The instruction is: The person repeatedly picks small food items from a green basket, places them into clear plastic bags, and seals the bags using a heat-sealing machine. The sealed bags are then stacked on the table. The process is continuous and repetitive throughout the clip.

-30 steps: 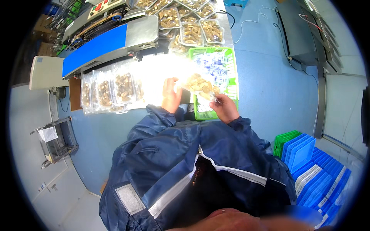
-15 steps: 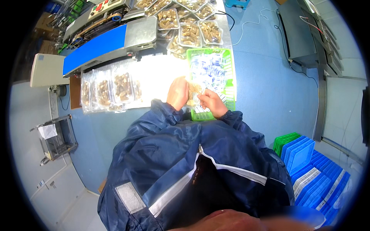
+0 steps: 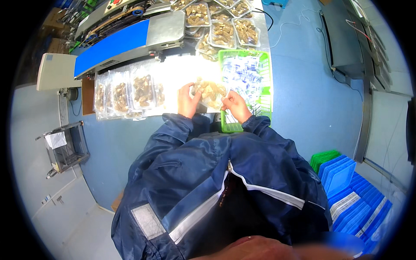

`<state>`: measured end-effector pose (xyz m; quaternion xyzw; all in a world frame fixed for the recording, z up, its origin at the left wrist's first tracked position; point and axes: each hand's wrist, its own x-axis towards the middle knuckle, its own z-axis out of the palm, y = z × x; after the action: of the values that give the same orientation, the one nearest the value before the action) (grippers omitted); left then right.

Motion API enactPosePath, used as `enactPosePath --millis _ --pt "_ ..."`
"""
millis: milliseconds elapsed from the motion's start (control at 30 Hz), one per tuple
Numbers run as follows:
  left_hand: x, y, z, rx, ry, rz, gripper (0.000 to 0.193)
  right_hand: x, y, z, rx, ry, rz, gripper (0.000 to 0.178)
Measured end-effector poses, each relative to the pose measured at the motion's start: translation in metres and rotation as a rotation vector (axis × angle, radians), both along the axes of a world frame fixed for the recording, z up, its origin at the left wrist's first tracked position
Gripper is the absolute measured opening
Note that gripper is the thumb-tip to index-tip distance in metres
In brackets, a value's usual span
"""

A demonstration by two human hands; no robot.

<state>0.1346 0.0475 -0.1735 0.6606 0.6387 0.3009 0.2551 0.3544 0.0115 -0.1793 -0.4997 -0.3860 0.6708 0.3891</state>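
Observation:
My left hand and my right hand hold between them a clear plastic bag with a tray of brown food pieces inside, just above the bright white table. Each hand grips one side of the bag. To the right of the bag stands a green basket full of small white sachets. To the left lie several sealed clear bags of the same brown food, side by side on the table. Behind them runs a sealing machine with a blue belt.
Several open trays of brown food stand at the back of the table. A grey metal cabinet is at the right. Blue and green crates are stacked on the blue floor at lower right. A small metal rack stands at left.
The bag went toward the green basket with both hands half a second ago. Now the hands have brought it back over the table and hold it spread by its sides.

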Motion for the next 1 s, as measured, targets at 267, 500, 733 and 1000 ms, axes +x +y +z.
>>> enactPosePath --millis 267,500,733,1000 --pt "0.009 0.009 0.025 0.264 0.112 -0.274 0.018 -0.031 -0.003 0.012 0.186 -0.156 -0.099 0.021" --pt "0.054 -0.008 0.065 0.279 -0.177 -0.357 0.013 -0.043 0.028 0.02 0.437 -0.568 -0.174 0.013" --pt "0.033 0.02 0.107 -0.008 -0.585 -0.298 0.066 -0.001 0.032 0.052 0.035 -0.001 -0.001 0.01" --pt "-0.051 0.083 0.129 -0.726 -0.947 -0.177 0.056 0.047 0.055 0.141 0.465 -0.256 0.271 0.021"
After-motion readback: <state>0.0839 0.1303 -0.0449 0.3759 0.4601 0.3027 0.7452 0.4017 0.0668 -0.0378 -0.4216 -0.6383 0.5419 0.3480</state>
